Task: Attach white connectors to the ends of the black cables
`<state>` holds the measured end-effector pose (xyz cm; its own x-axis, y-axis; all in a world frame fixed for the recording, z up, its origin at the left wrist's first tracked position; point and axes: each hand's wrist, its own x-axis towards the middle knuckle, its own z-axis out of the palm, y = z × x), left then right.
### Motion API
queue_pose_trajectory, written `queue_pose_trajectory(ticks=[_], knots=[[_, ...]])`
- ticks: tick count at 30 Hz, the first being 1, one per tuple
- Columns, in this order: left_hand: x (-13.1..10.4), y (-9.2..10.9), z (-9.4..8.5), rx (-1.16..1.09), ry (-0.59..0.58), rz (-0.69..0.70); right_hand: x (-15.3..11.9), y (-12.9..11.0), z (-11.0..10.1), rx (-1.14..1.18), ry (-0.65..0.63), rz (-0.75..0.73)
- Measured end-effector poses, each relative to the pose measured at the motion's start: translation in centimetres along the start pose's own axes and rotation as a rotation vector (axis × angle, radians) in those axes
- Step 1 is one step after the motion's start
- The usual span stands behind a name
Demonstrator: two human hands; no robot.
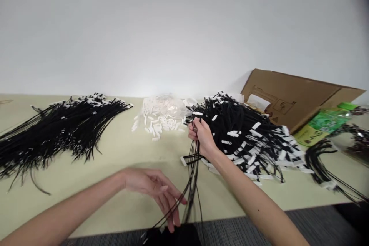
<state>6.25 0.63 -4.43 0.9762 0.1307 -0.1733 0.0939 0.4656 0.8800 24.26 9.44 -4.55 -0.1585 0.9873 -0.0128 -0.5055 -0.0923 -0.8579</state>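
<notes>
My right hand (201, 134) is closed around the upper part of a bundle of thin black cords (193, 169), beside the right-hand pile. A white connector (197, 113) shows just above its fingers. The cords hang down past the table's front edge. Lower and to the left, my left hand (164, 194) has its fingers spread, touching or very near the hanging cords. Another white piece (183, 161) sticks out leftward from the cords at mid height. Some cord ends are blurred near the bottom.
Black cords with white ends form a left pile (63, 127) and a right pile (245, 134). Between them, loose white pieces (161, 123) lie before a clear plastic bag (167, 103). A cardboard box (288, 94), green bottle (325, 121) and small cord bundle (319, 165) are at right.
</notes>
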Motion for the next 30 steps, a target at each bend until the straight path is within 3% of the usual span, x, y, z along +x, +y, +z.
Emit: queue_pose_trajectory(ticks=[1, 2, 6, 7, 8, 12, 15, 17, 21, 25, 30], knots=[[-0.3, 0.5, -0.5, 0.031, 0.023, -0.028, -0.1, 0.3, 0.0, -0.025, -0.033, 0.029], [-0.6, 0.8, -1.1, 0.084, 0.122, -0.004, -0.3, 0.7, 0.0, -0.054, -0.077, 0.069], [-0.8, 0.8, -3.7, 0.262, 0.966, 0.363, -1.5, 2.5, 0.7, -0.207, -0.334, 0.271], [-0.7, 0.7, -4.2, 0.275, 1.094, 0.405, -1.9, 2.9, 1.0, -0.25, -0.397, 0.303], [-0.7, 0.6, -4.6, 0.273, 1.135, 0.417, -2.2, 3.2, 1.4, -0.294, -0.457, 0.328], [-1.0, 0.4, -5.1, 0.418, 1.069, 0.31, -3.3, 4.0, 2.2, -0.464, -0.645, 0.334], [-1.4, 0.5, -5.3, 0.47, 1.08, 0.25, -3.0, 4.2, 1.8, -0.642, -0.669, 0.236], [-1.7, 0.6, -5.6, 0.368, 1.11, 0.259, -2.0, 4.1, 1.0, -0.819, -0.583, 0.098], [-2.2, 0.6, -6.1, 0.147, 1.126, 0.294, 1.3, 3.1, -1.2, -1.191, -0.277, -0.213], [-2.3, 0.6, -5.9, 0.095, 1.102, 0.281, 4.2, 2.3, -2.8, -1.461, -0.147, -0.295], [-2.3, 0.6, -5.7, 0.061, 1.042, 0.253, 5.6, 3.3, -3.2, -1.634, -0.128, -0.301]])
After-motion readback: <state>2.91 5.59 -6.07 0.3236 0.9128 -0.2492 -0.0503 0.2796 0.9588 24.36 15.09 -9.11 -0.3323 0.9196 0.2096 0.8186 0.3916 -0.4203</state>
